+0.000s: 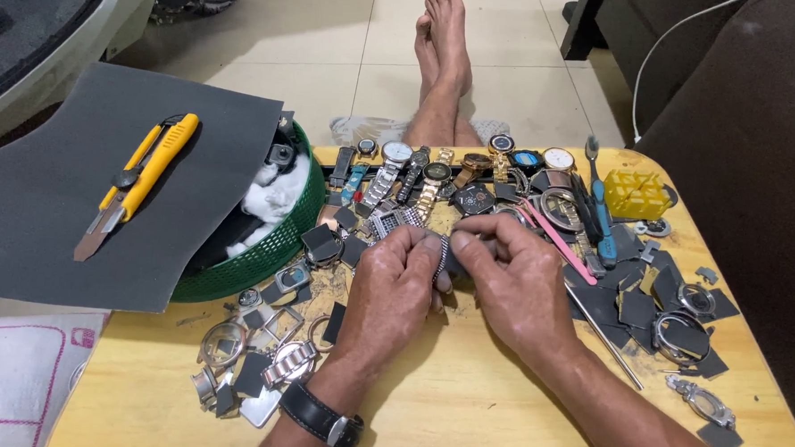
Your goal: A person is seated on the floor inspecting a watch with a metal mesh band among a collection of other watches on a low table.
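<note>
Fingers [425, 244] of the left hand [395, 290] and those of the right hand [515, 282] meet over the middle of the bench [461, 396], pinched shut from both sides on a short metal watch band [442, 257]. The band stands nearly upright between the two sets of fingertips, its long axis running toward and away from the person, its ribbed edge showing in the gap; both hands are equally near, each touching it, the left from the band's left, the right from its right. What lies under the right thumb cannot be told. A black-strapped wristwatch [322, 417] sits on the left wrist

Just beyond the fingers lies a row of watches [436, 167], faces up, straps pointing toward the person. Right of the right hand: a pink stick [553, 239], a blue-handled brush [599, 214], a thin metal rod [603, 335], a yellow plastic block [636, 194], and loose watch cases among dark sandpaper scraps [622, 305]. Left of the left hand: more cases and buckles [249, 351]

The yellow wooden bench carries, at far left, a green basket [267, 254] under a dark sandpaper sheet [104, 193] bearing a yellow utility knife [136, 181]. Beyond, bare feet [441, 47] rest on a pale tiled floor [316, 50]
</note>
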